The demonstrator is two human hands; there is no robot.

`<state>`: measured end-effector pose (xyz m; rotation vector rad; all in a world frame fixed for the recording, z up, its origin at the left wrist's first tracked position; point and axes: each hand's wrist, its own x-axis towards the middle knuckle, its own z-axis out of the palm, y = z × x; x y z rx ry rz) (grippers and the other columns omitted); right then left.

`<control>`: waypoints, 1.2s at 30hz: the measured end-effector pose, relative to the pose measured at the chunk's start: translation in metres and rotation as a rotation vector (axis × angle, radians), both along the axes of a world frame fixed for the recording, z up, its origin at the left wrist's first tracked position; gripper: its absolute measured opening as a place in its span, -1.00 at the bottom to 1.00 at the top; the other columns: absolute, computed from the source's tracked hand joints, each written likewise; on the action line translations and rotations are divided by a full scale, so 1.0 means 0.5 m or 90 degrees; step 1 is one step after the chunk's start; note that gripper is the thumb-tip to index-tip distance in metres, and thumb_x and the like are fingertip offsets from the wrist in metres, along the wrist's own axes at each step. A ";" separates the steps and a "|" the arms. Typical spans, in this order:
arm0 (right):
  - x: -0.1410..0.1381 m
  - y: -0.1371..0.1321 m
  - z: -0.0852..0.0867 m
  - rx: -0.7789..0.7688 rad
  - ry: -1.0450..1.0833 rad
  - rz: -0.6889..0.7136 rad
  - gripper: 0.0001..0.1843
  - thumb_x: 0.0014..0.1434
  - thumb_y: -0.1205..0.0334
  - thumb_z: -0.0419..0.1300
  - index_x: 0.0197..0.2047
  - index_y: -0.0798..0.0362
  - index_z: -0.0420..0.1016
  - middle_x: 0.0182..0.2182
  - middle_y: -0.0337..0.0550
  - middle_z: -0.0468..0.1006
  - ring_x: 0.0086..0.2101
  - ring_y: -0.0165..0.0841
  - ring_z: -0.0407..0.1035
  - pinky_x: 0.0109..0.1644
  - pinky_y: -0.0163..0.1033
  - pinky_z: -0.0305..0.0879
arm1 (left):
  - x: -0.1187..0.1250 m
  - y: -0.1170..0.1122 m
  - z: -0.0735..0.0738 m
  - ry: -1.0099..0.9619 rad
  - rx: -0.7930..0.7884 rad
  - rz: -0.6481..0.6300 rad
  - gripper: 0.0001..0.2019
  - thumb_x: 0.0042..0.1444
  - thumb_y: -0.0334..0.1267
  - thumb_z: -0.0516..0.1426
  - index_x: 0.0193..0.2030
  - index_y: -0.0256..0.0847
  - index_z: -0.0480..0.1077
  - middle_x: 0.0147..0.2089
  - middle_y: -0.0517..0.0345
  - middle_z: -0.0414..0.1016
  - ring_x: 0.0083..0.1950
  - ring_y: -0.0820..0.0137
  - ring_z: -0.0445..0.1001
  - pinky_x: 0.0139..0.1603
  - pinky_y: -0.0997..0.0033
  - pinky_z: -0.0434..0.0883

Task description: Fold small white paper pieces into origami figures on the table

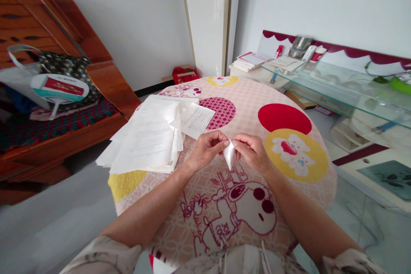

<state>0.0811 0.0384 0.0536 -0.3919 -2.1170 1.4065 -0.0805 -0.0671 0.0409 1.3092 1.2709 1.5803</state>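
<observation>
We find left hand and right hand pinched shut on a small folded paper, held between the grips above the table. Folding in hand, we judge; further creasing demands aligned edges.

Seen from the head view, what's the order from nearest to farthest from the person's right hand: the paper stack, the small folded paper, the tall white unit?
1. The small folded paper, pinched between right hand and left hand.
2. The paper stack, left on the table.
3. The tall white unit, against the back wall.
</observation>
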 end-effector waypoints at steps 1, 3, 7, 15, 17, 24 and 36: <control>0.000 0.001 0.000 0.003 0.002 0.005 -0.61 0.36 0.10 0.11 -0.50 0.04 0.37 -0.61 -0.28 0.39 -0.57 -0.45 0.29 -0.47 -0.30 0.17 | 0.000 -0.001 0.001 0.005 -0.004 0.003 -0.68 0.22 -0.05 0.31 -0.32 -0.29 0.45 -0.45 0.21 0.45 -0.47 0.54 0.40 -0.43 0.54 0.36; 0.001 0.001 0.000 0.006 0.006 0.013 -0.60 0.38 0.09 0.09 -0.50 0.03 0.37 -0.61 -0.28 0.39 -0.56 -0.45 0.29 -0.45 -0.30 0.17 | 0.001 -0.003 0.005 0.014 -0.012 0.008 -0.68 0.24 -0.05 0.30 -0.33 -0.29 0.44 -0.46 0.22 0.44 -0.47 0.53 0.40 -0.43 0.54 0.35; 0.000 0.000 0.001 -0.003 0.015 0.028 -0.69 0.31 0.11 0.17 -0.45 0.04 0.41 -0.58 -0.30 0.40 -0.58 -0.47 0.26 -0.52 -0.32 0.11 | -0.001 -0.005 0.005 0.023 -0.021 0.003 -0.67 0.26 -0.03 0.28 -0.32 -0.27 0.42 -0.46 0.23 0.42 -0.47 0.54 0.39 -0.43 0.53 0.33; -0.006 0.000 -0.003 -0.079 -0.007 0.061 -0.67 0.28 0.03 0.22 -0.45 0.06 0.46 -0.63 -0.29 0.41 -0.61 -0.47 0.26 -0.54 -0.33 0.14 | -0.002 -0.004 -0.003 0.071 -0.004 -0.005 -0.62 0.33 0.04 0.20 -0.34 -0.24 0.35 -0.54 0.32 0.29 -0.56 0.58 0.23 -0.53 0.56 0.17; -0.007 0.000 -0.003 -0.134 -0.014 0.078 -0.66 0.24 0.00 0.25 -0.44 0.06 0.48 -0.64 -0.29 0.42 -0.63 -0.47 0.26 -0.56 -0.34 0.14 | -0.001 -0.004 -0.002 0.052 -0.005 0.003 -0.60 0.31 0.06 0.21 -0.37 -0.24 0.34 -0.55 0.33 0.28 -0.56 0.59 0.22 -0.54 0.57 0.16; -0.010 0.001 -0.007 -0.231 -0.021 0.051 -0.60 0.17 -0.07 0.31 -0.50 0.04 0.42 -0.68 -0.30 0.42 -0.68 -0.48 0.25 -0.62 -0.36 0.09 | -0.001 -0.003 0.000 -0.086 -0.093 -0.059 -0.58 0.20 0.11 0.29 -0.36 -0.26 0.39 -0.46 0.25 0.39 -0.50 0.55 0.33 -0.47 0.54 0.32; 0.002 0.000 -0.002 0.145 0.063 0.024 -0.73 0.31 0.13 0.24 -0.41 0.04 0.52 -0.49 -0.19 0.55 -0.45 -0.38 0.40 -0.33 -0.25 0.31 | -0.023 -0.001 -0.004 -0.076 -0.047 0.102 -0.56 0.19 0.16 0.28 -0.14 -0.25 0.58 -0.04 -0.03 0.60 0.00 0.28 0.51 -0.02 0.35 0.45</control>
